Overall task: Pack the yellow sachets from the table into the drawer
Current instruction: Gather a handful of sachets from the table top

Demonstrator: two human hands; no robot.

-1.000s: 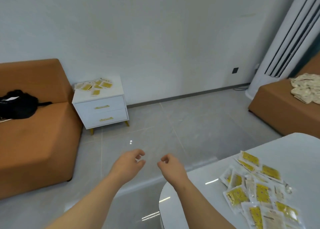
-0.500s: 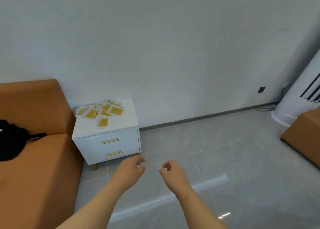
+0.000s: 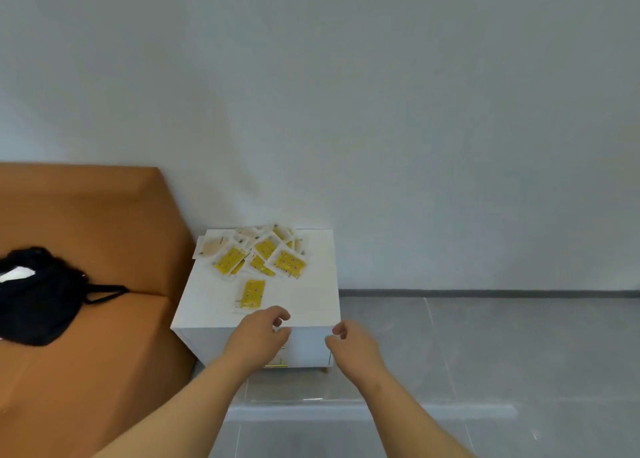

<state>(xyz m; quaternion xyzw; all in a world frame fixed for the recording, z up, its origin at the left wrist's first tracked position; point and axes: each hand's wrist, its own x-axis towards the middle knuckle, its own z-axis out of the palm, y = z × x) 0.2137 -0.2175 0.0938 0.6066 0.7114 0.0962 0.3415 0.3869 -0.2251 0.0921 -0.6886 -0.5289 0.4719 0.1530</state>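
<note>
1. My left hand hovers at the front edge of the white nightstand. Its fingers are loosely curled and hold nothing. Thumb and forefinger sit close together, but there is nothing pinched between them.
2. My right hand hangs just off the nightstand's right front corner, slack in the same way and just as empty.
3. The yellow sachets lie in an overlapping heap toward the back of the nightstand top, a few turned pale side up. One lone sachet lies apart from the heap, nearer the front and just beyond my left fingertips.
4. The drawer fronts look shut, though my left hand hides most of them. One gold handle shows beneath that hand.
5. As I judge it, no packing has begun. A drawer has to come open first, and bare hands suit that. My left is nearest the handles, so it would pull while my right stays free to gather.
6. The sachets are thin and slippery-looking, so I expect to scoop up several at a time rather than pick them singly.
7. An orange sofa stands against the nightstand's left side, with a black bag on its seat.
</note>
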